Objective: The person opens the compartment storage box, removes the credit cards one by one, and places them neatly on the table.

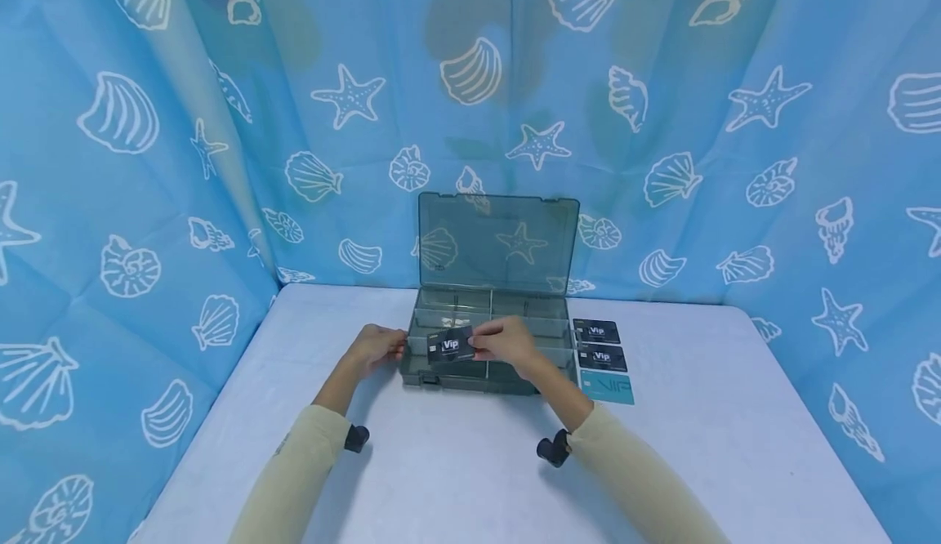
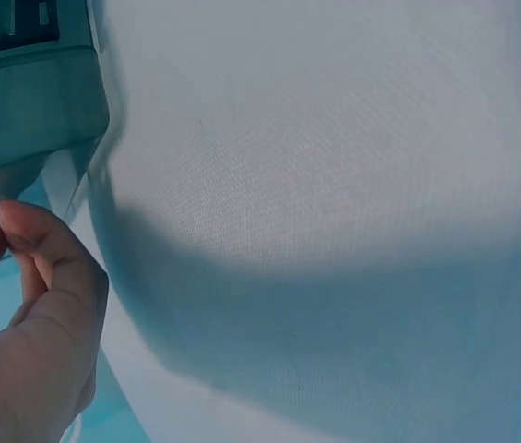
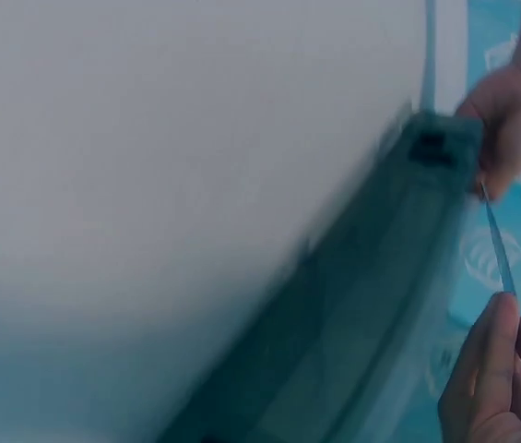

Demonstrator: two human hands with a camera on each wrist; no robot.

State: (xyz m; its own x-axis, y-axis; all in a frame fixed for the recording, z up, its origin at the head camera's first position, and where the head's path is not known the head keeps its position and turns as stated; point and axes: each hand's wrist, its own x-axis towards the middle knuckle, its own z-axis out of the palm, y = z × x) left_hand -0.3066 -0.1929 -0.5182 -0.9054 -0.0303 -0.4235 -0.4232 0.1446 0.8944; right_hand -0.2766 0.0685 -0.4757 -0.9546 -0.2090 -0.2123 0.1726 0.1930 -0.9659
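A dark translucent compartment box stands on the table with its lid raised at the back. My right hand pinches a black "Vip" card by its right end, above the left front compartments. Seen from the right wrist, that card is edge-on between thumb and fingers. At the box's left side, my left hand holds the wall with bent fingers; the left wrist view shows this hand with thumb and finger together at the box corner.
Right of the box, two black cards, one at the back and one in the middle, lie in a column with a teal card. A white cloth covers the table. Blue shell-print curtains enclose the back and sides.
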